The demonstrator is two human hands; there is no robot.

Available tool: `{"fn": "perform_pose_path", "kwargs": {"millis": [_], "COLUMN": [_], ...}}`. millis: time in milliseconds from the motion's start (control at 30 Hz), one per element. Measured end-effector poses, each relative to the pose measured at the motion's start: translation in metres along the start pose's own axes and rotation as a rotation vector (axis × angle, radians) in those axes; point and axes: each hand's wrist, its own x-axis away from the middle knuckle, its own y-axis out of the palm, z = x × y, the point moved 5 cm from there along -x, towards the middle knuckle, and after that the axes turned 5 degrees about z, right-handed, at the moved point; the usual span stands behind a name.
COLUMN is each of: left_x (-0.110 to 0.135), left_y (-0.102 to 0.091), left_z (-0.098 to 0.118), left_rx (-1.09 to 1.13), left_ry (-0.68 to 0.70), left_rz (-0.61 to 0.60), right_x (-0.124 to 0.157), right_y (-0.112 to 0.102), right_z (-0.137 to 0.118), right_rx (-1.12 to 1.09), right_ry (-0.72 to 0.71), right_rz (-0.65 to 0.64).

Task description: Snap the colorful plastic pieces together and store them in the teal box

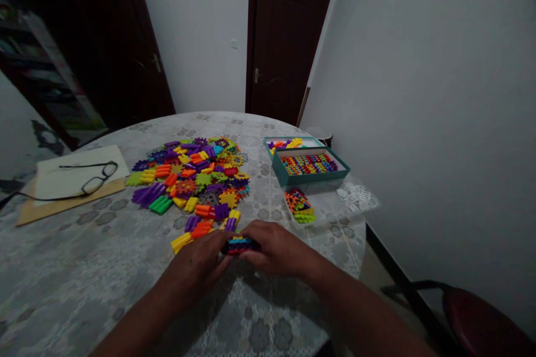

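My left hand (200, 259) and my right hand (274, 246) meet near the table's front edge, fingers closed on a small stack of interlocking plastic pieces (239, 244) in blue, red and dark colours. Just beyond them spreads a big pile of colourful plastic building pieces (190, 177) in purple, orange, yellow and green. A yellow piece (181, 242) lies right beside my left fingers.
A teal box (310, 167) filled with pieces stands at the right, with its lid (288, 144) behind it. A small built cluster (299, 205) and a plastic bag (358, 195) lie near it. Glasses (94, 175) rest on paper at left. A dark chair (477, 318) stands at the right.
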Motion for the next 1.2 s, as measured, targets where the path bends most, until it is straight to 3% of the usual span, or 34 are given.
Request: {"fn": "perform_pose_path", "kwargs": {"millis": [267, 500, 667, 800, 933, 1067, 1200], "left_x": [-0.015, -0.028, -0.037, -0.031, -0.024, -0.022, -0.021], "left_y": [0.013, 0.005, -0.001, -0.008, -0.012, -0.016, -0.019], "left_z": [0.001, 0.018, 0.022, 0.006, -0.016, -0.023, -0.024], "left_rx": [0.075, 0.086, 0.151, 0.131, 0.139, 0.131, 0.118], "left_ry": [-0.075, -0.011, 0.005, -0.038, -0.106, -0.101, -0.098], "left_rz": [-0.103, -0.156, -0.014, 0.173, 0.265, 0.295, 0.311], "right_x": [0.010, 0.019, 0.022, 0.023, 0.010, -0.002, -0.014], "right_y": [0.001, -0.010, -0.038, -0.091, -0.183, -0.268, -0.301], "right_z": [0.011, 0.013, 0.011, 0.048, 0.124, 0.198, 0.245], "right_rx": [0.093, 0.002, -0.074, -0.138, -0.024, 0.259, 0.382], "right_ry": [0.080, 0.118, 0.226, 0.371, 0.582, 0.973, 1.157], "right_rz": [0.007, 0.084, 0.117, 0.175, 0.380, 0.565, 0.621]}}
